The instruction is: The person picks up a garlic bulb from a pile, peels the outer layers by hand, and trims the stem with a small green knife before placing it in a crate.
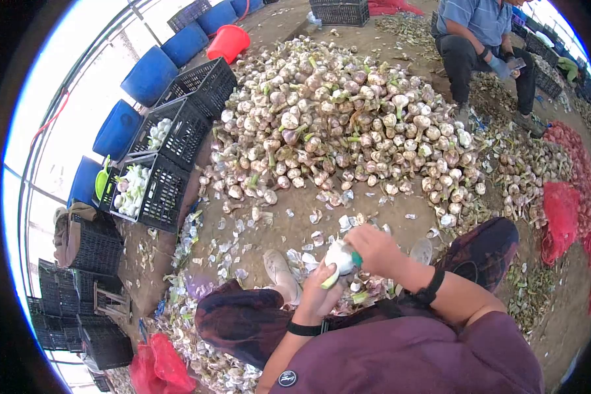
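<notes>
My left hand [318, 285] is closed around a white garlic bulb [339, 255], whose cut-looking green stem end [330, 279] points down toward me. Against the bulb's other side presses my right hand [376, 249], fingers curled, with a small green piece [356, 259] showing beneath them. It looks like part of a tool, but I cannot tell which kind. Both hands meet over the littered ground between my knees. Loose peeled skins [306, 259] lie around my shoes, just beyond the hands.
A large heap of garlic bulbs [335, 125] spreads ahead. Black crates [164, 190] stand on the left, one holding cleaned white garlic [132, 190], beside blue barrels [118, 128] and a red bucket [228, 43]. Another person [479, 46] sits at the upper right. Red mesh sacks [561, 213] lie to the right.
</notes>
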`<state>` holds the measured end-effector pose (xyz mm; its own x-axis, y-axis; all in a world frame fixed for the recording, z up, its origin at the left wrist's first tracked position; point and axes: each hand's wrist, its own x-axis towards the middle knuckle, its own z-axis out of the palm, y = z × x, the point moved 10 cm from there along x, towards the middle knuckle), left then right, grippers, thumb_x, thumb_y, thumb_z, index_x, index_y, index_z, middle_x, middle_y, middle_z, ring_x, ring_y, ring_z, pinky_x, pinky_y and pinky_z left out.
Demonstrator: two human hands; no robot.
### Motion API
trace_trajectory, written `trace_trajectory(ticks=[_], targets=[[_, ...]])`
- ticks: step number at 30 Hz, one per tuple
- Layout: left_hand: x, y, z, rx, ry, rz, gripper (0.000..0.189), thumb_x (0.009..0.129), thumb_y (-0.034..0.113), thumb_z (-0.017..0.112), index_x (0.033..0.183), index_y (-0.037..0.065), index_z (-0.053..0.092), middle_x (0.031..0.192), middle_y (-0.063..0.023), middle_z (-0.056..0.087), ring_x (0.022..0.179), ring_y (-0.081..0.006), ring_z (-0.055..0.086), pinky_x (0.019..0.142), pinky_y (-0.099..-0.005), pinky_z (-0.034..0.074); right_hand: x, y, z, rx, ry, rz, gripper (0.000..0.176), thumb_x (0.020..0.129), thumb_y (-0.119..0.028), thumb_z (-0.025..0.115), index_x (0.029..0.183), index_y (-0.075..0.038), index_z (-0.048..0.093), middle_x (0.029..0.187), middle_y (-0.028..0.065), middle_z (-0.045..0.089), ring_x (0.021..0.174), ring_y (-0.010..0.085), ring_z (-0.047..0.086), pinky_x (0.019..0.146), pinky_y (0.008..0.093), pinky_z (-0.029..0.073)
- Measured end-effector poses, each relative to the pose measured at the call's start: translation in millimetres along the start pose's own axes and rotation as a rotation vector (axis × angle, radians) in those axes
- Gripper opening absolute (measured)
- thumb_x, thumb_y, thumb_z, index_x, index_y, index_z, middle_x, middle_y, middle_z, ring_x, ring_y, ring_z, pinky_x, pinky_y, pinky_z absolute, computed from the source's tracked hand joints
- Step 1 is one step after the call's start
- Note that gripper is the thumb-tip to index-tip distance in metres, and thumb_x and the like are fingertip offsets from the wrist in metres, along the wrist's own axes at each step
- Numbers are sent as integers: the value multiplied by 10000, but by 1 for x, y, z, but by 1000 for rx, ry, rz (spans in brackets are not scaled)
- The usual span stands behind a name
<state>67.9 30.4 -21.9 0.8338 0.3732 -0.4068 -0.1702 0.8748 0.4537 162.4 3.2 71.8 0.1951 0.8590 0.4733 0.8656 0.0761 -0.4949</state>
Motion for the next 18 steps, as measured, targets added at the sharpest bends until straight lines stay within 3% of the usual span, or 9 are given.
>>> trace_trajectory(ticks=[3, 6, 9, 12, 15, 18], targets=[[-6, -6, -3, 142, -15, -71, 536, 798, 129, 584, 1270, 35, 348, 1128, -77, 499, 1017, -180, 507, 868, -295, 417, -7, 43, 18, -168, -123, 177, 196, 708, -44, 530, 902, -21, 542, 889, 121, 581, 837, 282, 575, 674, 356, 484], [-8, 7, 1, 231, 32, -4, 527, 773, 60, 599, 1237, 28, 352, 1111, -80, 498, 996, -159, 510, 861, -288, 423, -18, 61, 22, -212, -197, 286, 215, 713, -38, 518, 925, -56, 554, 863, 121, 593, 850, 284, 573, 668, 376, 482], [-3, 20, -9, 529, 108, 161, 493, 735, 42, 651, 1162, 38, 404, 1053, -71, 513, 950, -148, 523, 793, -265, 459, -33, 63, 41, -95, -560, 395, 254, 706, -30, 513, 945, -97, 567, 824, 108, 605, 883, 282, 567, 679, 405, 474], [-3, 43, -3, 1022, 167, 466, 486, 729, 4, 653, 1144, 34, 402, 1032, -64, 514, 928, -124, 512, 789, -250, 448, -42, 52, 45, -126, -840, 475, 282, 707, -28, 503, 961, -129, 576, 816, 82, 623, 930, 270, 560, 720, 413, 463], [-1, 43, -9, 981, 239, 393, 462, 742, 23, 646, 1150, 14, 429, 1034, -62, 529, 916, -125, 517, 802, -252, 438, -29, 41, 36, 73, -505, 218, 322, 714, -6, 498, 1009, -108, 575, 923, 88, 621, 975, 275, 550, 786, 401, 453], [-4, 49, -10, 939, 272, 366, 436, 776, 54, 637, 1172, -2, 461, 1066, -73, 546, 935, -135, 528, 826, -252, 428, -13, 36, 18, 287, -222, 290, 248, 772, 4, 508, 994, -75, 587, 994, 124, 604, 959, 263, 566, 778, 365, 461]])
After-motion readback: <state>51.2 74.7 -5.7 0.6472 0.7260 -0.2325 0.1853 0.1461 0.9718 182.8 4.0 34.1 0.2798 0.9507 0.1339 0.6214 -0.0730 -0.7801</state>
